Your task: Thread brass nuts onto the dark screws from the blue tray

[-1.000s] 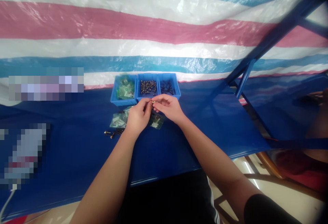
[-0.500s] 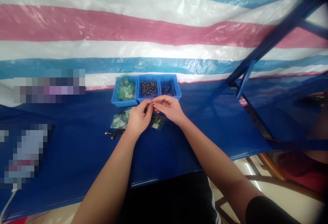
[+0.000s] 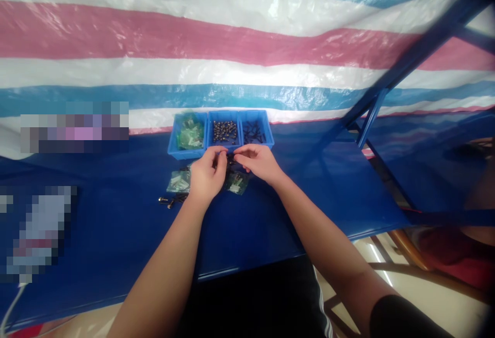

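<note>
left hand and right hand pinch narrow on a tiny part, likely light, stiff, slippery, best held by fingertips

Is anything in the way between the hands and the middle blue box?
No, nothing visible. The left hand and right hand sit just in front of the middle blue box, fingertips near its front wall. The green packets lie nearer the person, not in between.

Upper frame: striped tarpaulin, woven plastic, glossy, creased. Centre: three bins, smooth blue plastic, holding small parts, shiny metal. Below: table cover, matt blue. Bags, clear glossy film.
</note>
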`<action>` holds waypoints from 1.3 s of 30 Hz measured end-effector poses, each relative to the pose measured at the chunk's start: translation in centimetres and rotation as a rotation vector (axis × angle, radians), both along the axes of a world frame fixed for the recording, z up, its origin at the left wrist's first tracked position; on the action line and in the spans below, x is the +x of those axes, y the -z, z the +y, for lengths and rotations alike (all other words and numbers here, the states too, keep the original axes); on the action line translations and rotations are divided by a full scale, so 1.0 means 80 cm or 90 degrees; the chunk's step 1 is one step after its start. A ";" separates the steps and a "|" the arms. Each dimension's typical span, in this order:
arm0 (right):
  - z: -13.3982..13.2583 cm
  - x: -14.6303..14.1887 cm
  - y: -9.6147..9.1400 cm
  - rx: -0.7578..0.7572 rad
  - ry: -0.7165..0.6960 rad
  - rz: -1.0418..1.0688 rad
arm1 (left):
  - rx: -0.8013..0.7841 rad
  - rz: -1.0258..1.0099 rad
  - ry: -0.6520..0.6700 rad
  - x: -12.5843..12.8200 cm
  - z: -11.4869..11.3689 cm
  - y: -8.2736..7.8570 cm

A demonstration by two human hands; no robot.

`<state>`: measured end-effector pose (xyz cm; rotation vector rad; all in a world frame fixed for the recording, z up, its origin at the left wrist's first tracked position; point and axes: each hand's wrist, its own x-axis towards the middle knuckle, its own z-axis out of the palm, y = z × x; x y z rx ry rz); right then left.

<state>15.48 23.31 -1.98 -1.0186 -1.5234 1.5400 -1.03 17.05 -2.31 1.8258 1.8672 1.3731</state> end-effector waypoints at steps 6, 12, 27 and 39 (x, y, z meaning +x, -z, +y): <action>-0.006 -0.004 0.000 0.049 -0.014 0.139 | 0.054 -0.029 -0.070 0.003 -0.002 -0.003; -0.002 -0.001 0.010 0.122 0.029 -0.060 | 0.051 -0.039 -0.060 0.003 -0.002 -0.004; -0.008 0.002 0.004 0.357 -0.065 -0.498 | 0.028 -0.023 -0.049 0.005 -0.001 -0.005; -0.006 0.003 0.005 0.330 -0.061 -0.479 | 0.022 -0.013 -0.025 0.005 -0.001 -0.005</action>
